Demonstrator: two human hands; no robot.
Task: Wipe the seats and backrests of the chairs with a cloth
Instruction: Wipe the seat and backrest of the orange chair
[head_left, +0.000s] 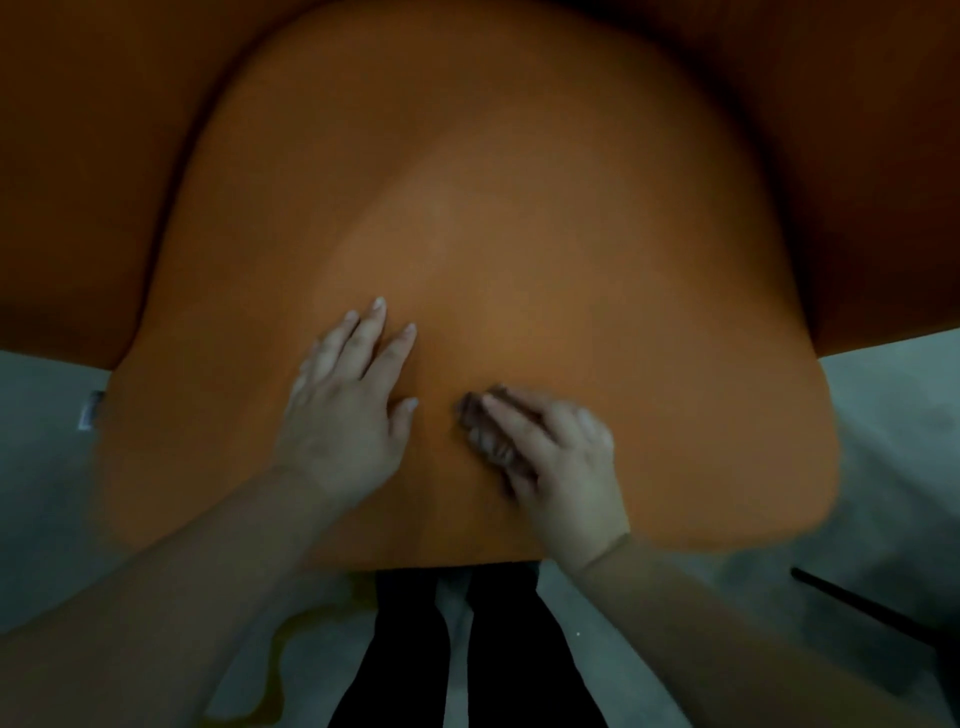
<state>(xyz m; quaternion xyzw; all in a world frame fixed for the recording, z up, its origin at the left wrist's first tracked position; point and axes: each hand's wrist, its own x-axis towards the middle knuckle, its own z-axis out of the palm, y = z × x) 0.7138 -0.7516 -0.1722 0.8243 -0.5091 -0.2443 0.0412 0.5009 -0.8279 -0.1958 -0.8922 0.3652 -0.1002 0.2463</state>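
Nearest of all, the person's dark trouser legs stood on the pale grey floor, right against the front edge of the orange chair seat. A yellowish squiggle lay on the floor beside the left leg, and a thin dark rod angled across the floor off to the right. Both bare forearms reached forward over that front edge. The right hand was blurred; its fingers were curled over a small, bunched, brownish cloth, gripping it and pressing it down onto the seat. The cloth showed mainly at the hand's left side, poking out beneath the fingertips. Just left of that grip, apart from the cloth by a narrow strip of orange, the left hand lay flat on the seat, fingers straight and spread, holding nothing, its thumb pointing toward the cloth. Beyond both hands the seat widened and rose in a smooth, rounded hump, lighter in the middle. Farther back, behind the seat on either side, more darker orange surface filled the top of the view; whether it was the backrest I could not tell.
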